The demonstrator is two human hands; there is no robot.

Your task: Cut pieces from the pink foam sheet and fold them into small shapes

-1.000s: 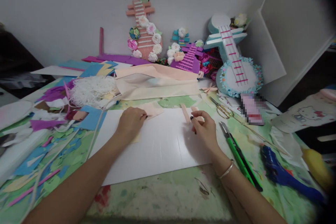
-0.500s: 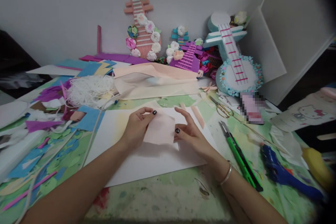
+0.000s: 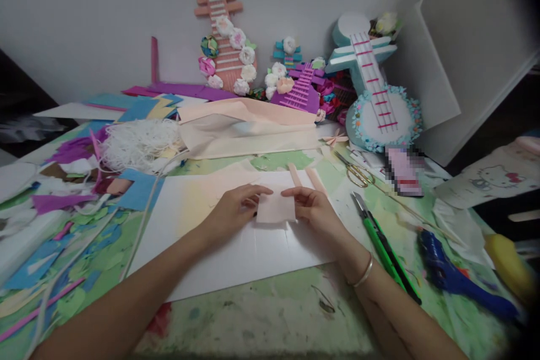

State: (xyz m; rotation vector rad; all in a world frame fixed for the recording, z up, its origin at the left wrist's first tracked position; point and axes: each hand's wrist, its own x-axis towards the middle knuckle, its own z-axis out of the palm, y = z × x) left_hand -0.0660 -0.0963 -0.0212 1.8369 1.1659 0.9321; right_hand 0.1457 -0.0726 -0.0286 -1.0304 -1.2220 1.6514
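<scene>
Pinching one pink paper square (image 3: 276, 208), left hand (image 3: 236, 211) and right hand (image 3: 314, 211) fingers; two strips (image 3: 306, 177) nearby.

Both forearms are reaching in from the bottom edge, converging toward the middle. Left arm is coming from lower left, bare, angled up and right. Left hand (image 3: 235, 211) is lying palm down, knuckles up, fingers curling inward toward the right, index extending furthest. Right arm is coming from lower right, angled up and left, wearing a thin bangle at the wrist. Right hand (image 3: 314, 211) is sitting palm down too, fingers bending toward the left, thumb tucked under. Fingertips of both hands are pointing at each other, close but not touching one another. Both hands are pinching lightly, not fisted. Wrists are staying low.
</scene>
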